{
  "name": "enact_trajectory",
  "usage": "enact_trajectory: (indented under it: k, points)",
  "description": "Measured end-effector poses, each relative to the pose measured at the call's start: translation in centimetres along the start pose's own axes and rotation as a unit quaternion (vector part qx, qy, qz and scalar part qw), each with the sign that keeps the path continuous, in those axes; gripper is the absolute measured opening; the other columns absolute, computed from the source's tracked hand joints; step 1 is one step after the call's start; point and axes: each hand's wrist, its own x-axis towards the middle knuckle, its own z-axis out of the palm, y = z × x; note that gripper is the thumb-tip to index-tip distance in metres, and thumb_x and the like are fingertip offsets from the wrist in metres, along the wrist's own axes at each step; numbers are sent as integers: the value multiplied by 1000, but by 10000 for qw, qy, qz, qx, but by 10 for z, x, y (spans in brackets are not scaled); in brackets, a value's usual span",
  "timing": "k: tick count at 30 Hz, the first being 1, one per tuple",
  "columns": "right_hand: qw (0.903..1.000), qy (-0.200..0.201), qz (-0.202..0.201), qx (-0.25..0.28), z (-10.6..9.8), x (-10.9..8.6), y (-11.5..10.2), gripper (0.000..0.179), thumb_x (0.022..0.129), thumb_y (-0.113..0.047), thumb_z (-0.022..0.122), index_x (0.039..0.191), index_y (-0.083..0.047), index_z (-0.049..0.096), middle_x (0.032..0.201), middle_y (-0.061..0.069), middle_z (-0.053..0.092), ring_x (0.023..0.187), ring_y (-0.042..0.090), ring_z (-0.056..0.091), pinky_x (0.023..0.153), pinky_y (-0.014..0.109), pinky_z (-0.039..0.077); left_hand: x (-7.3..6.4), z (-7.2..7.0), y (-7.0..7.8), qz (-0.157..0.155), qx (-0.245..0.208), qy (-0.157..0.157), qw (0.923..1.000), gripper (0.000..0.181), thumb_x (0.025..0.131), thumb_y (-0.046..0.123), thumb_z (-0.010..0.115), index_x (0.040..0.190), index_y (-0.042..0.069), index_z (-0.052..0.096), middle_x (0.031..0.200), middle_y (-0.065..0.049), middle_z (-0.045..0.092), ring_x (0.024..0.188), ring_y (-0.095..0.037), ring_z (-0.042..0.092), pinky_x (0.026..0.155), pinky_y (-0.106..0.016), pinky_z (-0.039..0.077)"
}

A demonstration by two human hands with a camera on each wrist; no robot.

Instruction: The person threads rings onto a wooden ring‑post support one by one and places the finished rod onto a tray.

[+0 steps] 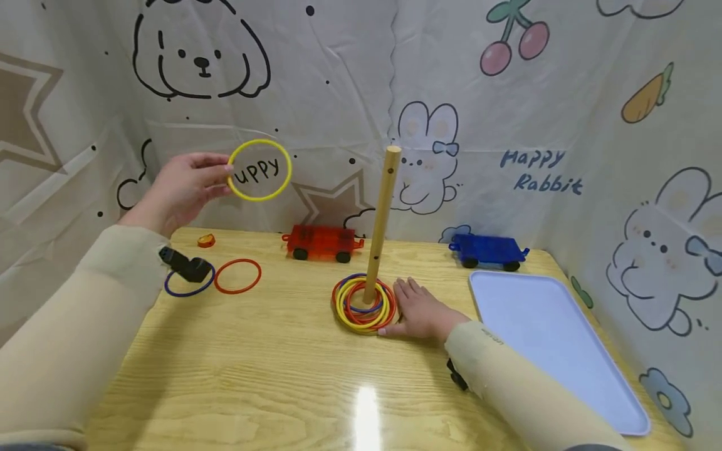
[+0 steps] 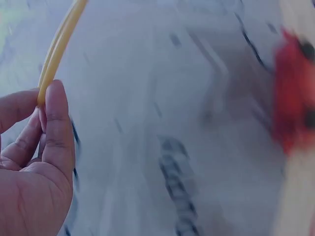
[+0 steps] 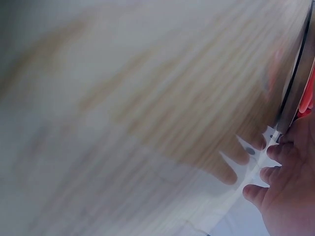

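a yellow ring (image 1: 290,170) is held up in the air, in front of the printed curtain (image 1: 344,56) and left of the wooden pole (image 1: 382,219). it is gripped by one edge in the left hand (image 1: 188,181), pinched between thumb and fingers. because only that edge is held, the ring could tilt or be dropped if the pinch were loosened. around the pole's foot, red, yellow and blue rings (image 1: 361,327) are heaped. just beside them the right hand (image 1: 420,310) is laid on the table (image 1: 254,369), fingers fairly straight and parted, nothing grasped; whether the heap is touched by the thumb cannot be told. the heap could be shifted if it were nudged by that hand, and the pole might be knocked by a wide swing. farther out, a red cart (image 1: 323,241), a blue cart (image 1: 487,249) and a pale tray (image 1: 547,351) are seen.
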Motion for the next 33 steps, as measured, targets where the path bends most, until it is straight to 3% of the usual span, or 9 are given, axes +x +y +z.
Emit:
enact_trajectory:
  k: [4,6,10,14,18,22,28,30,33]
  points:
    - [10000,11,-13,-7,-1,0,1,118,89,-78,59,163,3,15,169,22,11,155,42,6,125,56,14,7,51,35,247,-655,-332,9970,18,101,8,67,118,1,65,107,-8,59,92,-17,59,76,-22,58]
    - [10000,12,-26,15,-2,-1,1,118,89,-77,59,163,4,15,169,22,12,155,43,6,125,56,13,10,78,48,311,-707,-541,9955,15,102,5,65,116,0,65,106,-10,59,91,-18,59,76,-22,59]
    - [9999,33,-81,63,-4,-2,-1,117,90,-75,60,162,5,15,168,24,13,155,44,6,125,56,13,16,124,61,384,-384,-929,9942,14,102,2,64,116,-2,65,105,-12,59,91,-21,59,79,-25,59]
    - [9999,48,-85,44,-5,-1,-2,116,90,-74,61,162,5,15,168,24,14,155,44,7,125,56,13,23,154,56,294,199,-1131,9930,18,103,4,63,120,-3,65,106,-12,61,92,-22,61,83,-28,59]
    - [9999,35,-96,23,-5,0,-3,116,91,-73,61,162,5,14,168,24,13,155,44,6,125,56,14,29,164,32,-1,755,-1252,9893,23,103,5,62,125,-3,64,110,-13,62,91,-21,61,89,-34,58]
    - [9999,45,-115,-44,-4,0,-3,116,91,-74,60,162,6,14,168,25,12,154,44,7,124,56,15,31,161,-16,-480,1057,-1482,9821,24,103,1,61,125,-7,63,111,-15,63,91,-21,61,87,-35,59]
    - [9999,49,-143,31,-4,-1,-3,117,90,-75,61,161,6,16,168,26,15,154,45,8,124,57,15,16,162,-97,-1167,1352,-1767,9679,23,103,1,61,124,-10,63,114,-18,63,91,-21,61,85,-37,61]
    - [9999,36,-131,28,-3,-1,-3,118,90,-76,60,162,6,16,168,25,14,154,45,8,124,56,14,11,164,-115,-1261,1345,-1783,9665,25,103,2,61,125,-10,63,115,-18,63,92,-21,61,83,-35,61]
    - [9999,33,-112,28,-3,-2,-3,118,90,-76,59,162,6,15,168,26,14,154,45,7,125,56,14,6,168,-131,-1372,1270,-1787,9660,28,102,0,62,127,-12,61,115,-19,63,92,-21,60,74,-29,61]
